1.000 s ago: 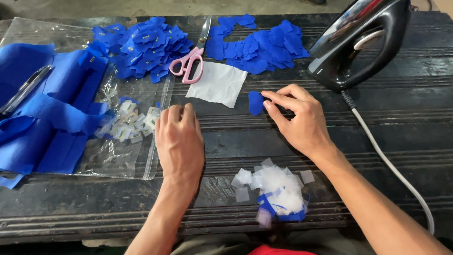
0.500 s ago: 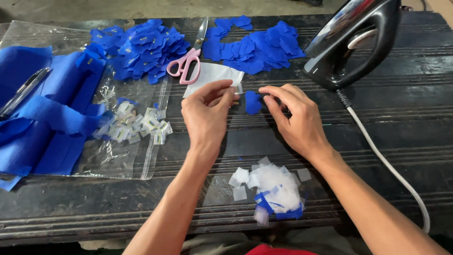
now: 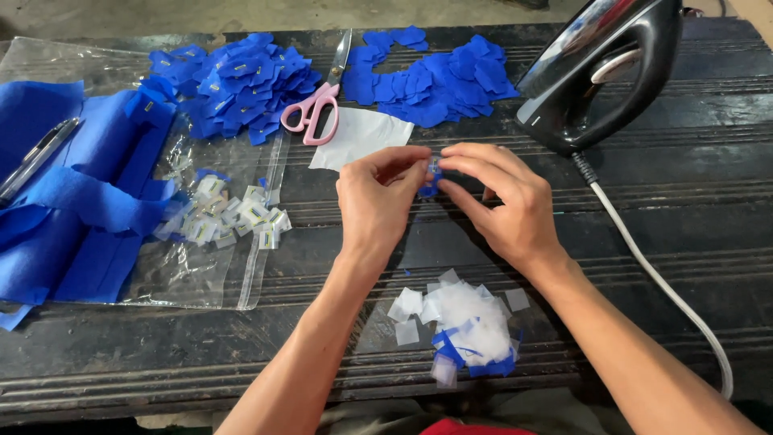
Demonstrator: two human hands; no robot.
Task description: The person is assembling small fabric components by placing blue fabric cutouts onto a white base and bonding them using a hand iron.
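Blue fabric scrap [image 3: 429, 187], small and square, is being pinched between left hand [image 3: 377, 201] and right hand [image 3: 503, 205], fingertips clamped together above the dark wooden table [image 3: 660, 201].

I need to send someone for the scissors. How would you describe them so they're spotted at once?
On the dark wooden table, look at the far edge between the two heaps of blue fabric pieces. The scissors lie there beside a white sheet, the only thing with pink handles.

clear plastic bag [image 3: 217, 274] | table left | small white labels [image 3: 229, 217] on it
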